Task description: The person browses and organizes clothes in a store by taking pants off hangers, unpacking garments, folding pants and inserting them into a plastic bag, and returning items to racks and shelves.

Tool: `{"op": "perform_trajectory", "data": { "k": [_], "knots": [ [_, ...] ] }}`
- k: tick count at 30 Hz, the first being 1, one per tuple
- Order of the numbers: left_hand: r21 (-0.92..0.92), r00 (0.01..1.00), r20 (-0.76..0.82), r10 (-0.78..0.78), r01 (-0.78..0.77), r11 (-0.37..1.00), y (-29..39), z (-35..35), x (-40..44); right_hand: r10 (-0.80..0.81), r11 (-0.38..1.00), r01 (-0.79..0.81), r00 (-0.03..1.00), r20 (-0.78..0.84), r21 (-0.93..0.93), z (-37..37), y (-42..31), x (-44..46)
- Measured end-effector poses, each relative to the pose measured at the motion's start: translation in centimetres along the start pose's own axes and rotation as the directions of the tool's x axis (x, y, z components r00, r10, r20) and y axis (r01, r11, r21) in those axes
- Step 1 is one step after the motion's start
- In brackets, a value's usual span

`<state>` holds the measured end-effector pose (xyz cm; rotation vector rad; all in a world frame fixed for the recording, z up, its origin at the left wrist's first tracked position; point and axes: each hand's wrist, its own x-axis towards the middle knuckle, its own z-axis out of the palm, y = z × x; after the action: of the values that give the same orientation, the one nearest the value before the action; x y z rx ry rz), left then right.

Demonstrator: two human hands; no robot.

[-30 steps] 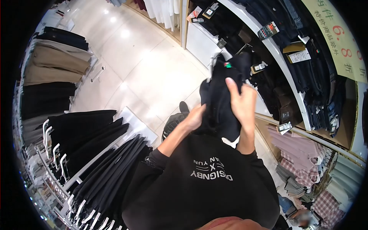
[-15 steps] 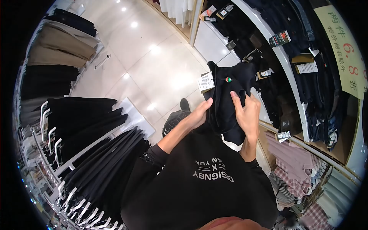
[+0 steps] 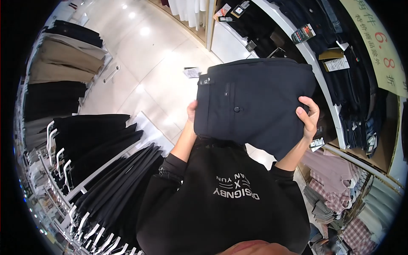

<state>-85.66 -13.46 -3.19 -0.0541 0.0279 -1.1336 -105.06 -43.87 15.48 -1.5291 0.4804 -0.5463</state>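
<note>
A folded pair of dark navy trousers [image 3: 263, 102] is held up in front of my chest, its buttoned back pocket facing me. My left hand [image 3: 192, 111] grips the waistband side, most of its fingers hidden behind the cloth. On the other side my right hand [image 3: 309, 117] is closed around the folded edge, with fingertips over the front. A white paper tag [image 3: 191, 72] sticks out past the upper left corner of the trousers.
Shelves of folded dark jeans [image 3: 357, 97] with tags curve along the right, under a yellow sign [image 3: 380, 46]. Black trousers [image 3: 114, 182] hang from white hangers at left. Folded pink shirts [image 3: 327, 170] lie at lower right. Pale floor tiles [image 3: 148, 55] lie ahead.
The trousers have been raised and spread from a bunched, narrow shape into a flat folded panel with the back pocket showing. My hands have moved farther apart, to its two sides.
</note>
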Motion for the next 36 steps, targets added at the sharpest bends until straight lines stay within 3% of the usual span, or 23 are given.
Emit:
{"op": "perform_trajectory", "data": {
  "k": [3, 6, 7, 8, 9, 10, 11, 12, 13, 15, 16, 17, 20, 21, 24, 25, 28, 32, 36],
  "knots": [
    [0.308, 0.922, -0.362, -0.134, 0.254, 0.917, 0.6, 1.8, 0.3, 0.041, 0.999, -0.041, 0.998, 0.049, 0.012, -0.8, 0.7, 0.0],
    [0.465, 0.93, -0.367, -0.01, 0.193, 0.864, -1.6, 6.3, 0.6, -0.114, 0.993, 0.112, 0.993, 0.037, 0.049, 0.3, 0.8, 0.6],
    [0.472, 0.914, -0.406, -0.006, 0.216, 0.855, -2.1, 6.7, 0.5, -0.076, 0.954, 0.088, 0.996, -0.055, 0.285, 1.1, 2.2, 0.2],
    [0.48, 0.895, -0.446, 0.003, 0.236, 0.845, -2.2, 7.1, 0.3, -0.027, 0.856, 0.09, 0.991, -0.129, 0.51, 1.0, 4.6, -0.4],
    [0.491, 0.875, -0.483, 0.019, 0.252, 0.834, -2.3, 7.3, 0.2, 0.027, 0.578, -0.043, 0.999, 0.033, 0.815, 0.4, 6.4, -1.4],
    [0.485, 0.852, -0.523, 0.024, 0.275, 0.83, -2.6, 7.3, 0.4, -0.005, 0.203, -0.206, 0.977, 0.212, 0.957, -0.1, 8.9, -2.7],
    [0.481, 0.826, -0.563, 0.035, 0.293, 0.826, -2.9, 6.9, 0.5, 0.232, 0.263, -0.083, 0.972, 0.021, 0.961, -0.2, 14.8, -4.3],
    [0.477, 0.797, -0.602, 0.052, 0.306, 0.824, -3.1, 6.4, 0.8, 0.443, 0.339, 0.019, 0.879, -0.177, 0.941, 0.3, 19.0, -5.7],
    [0.515, 0.828, -0.553, 0.09, 0.255, 0.819, -3.9, 5.9, 1.3, 0.373, 0.49, 0.006, 0.902, -0.215, 0.872, 2.0, 19.2, -7.5],
    [0.471, 0.777, -0.628, 0.048, 0.33, 0.818, -4.9, 4.6, 2.0, 0.315, 0.419, 0.022, 0.934, -0.168, 0.908, 3.3, 19.8, -9.0],
    [0.45, 0.747, -0.664, 0.03, 0.368, 0.814, -5.4, 4.0, 2.5, 0.303, 0.188, 0.037, 0.948, -0.094, 0.982, 3.2, 20.3, -8.9],
    [0.498, 0.788, -0.61, 0.077, 0.307, 0.811, -6.7, 4.8, 3.5, 0.265, -0.055, 0.04, 0.964, -0.024, 0.998, 3.1, 20.8, -8.6],
    [0.594, 0.829, -0.545, 0.127, 0.276, 0.756, -9.9, 6.3, 6.4, 0.438, 0.197, 0.113, 0.878, -0.19, 0.974, 2.1, 16.8, -6.1],
    [0.605, 0.846, -0.518, 0.126, 0.258, 0.754, -10.8, 7.0, 7.5, 0.357, 0.178, 0.133, 0.915, -0.19, 0.975, 1.1, 16.2, -5.3],
    [0.597, 0.879, -0.467, 0.092, 0.237, 0.767, -12.9, 8.1, 9.7, 0.292, 0.351, 0.12, 0.929, -0.23, 0.929, -1.6, 14.0, -3.0],
    [0.574, 0.885, -0.463, 0.059, 0.248, 0.781, -13.4, 8.3, 10.4, 0.411, 0.532, 0.017, 0.869, -0.277, 0.846, -2.2, 15.5, -2.3],
    [0.498, 0.913, -0.408, -0.016, 0.237, 0.834, -13.5, 7.1, 11.6, 0.412, 0.742, -0.114, 0.854, -0.316, 0.66, -4.2, 14.2, 0.7],
    [0.589, 0.939, -0.344, 0.007, 0.21, 0.78, -14.5, 5.4, 14.2, 0.343, 0.697, -0.091, 0.913, -0.219, 0.711, -8.0, 15.8, 4.3],
    [0.599, 0.96, -0.277, -0.044, 0.208, 0.773, -16.8, 2.5, 18.4, 0.342, 0.66, -0.045, 0.907, -0.247, 0.75, -12.6, 18.3, 6.8]
  ]
}}
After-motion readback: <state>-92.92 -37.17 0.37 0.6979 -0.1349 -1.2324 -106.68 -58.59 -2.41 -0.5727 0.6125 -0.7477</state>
